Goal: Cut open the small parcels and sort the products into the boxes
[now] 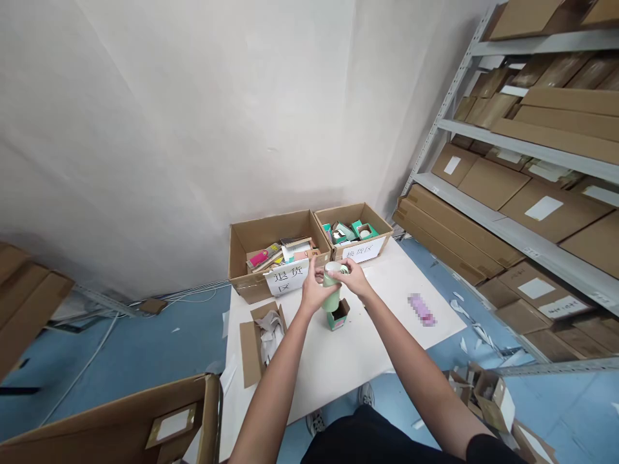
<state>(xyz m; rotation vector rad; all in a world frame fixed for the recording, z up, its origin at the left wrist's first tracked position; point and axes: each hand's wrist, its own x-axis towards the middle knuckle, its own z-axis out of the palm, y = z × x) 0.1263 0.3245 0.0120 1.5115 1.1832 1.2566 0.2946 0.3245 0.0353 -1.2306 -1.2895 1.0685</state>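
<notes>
My left hand (314, 291) is wrapped round a light green bottle (331, 300) from its left side. The bottle has a pale round top and a green loop at its upper right. On that side the fingers of my right hand (355, 280) close on the bottle near its top. Just below it stands a small green carton (338, 318) with its top open, on the white table. Whether the bottle's base touches the carton, I cannot tell. To the left of my left forearm lies an opened brown box (250, 341) with crumpled white paper (271, 334) inside.
Two labelled cardboard boxes (247, 287) (382, 248) with mixed goods stand along the table's back edge. A blurred pink-purple item (422, 310) lies on the table's right. Loaded shelves (522, 145) rise at right; a big carton (120, 419) is at lower left.
</notes>
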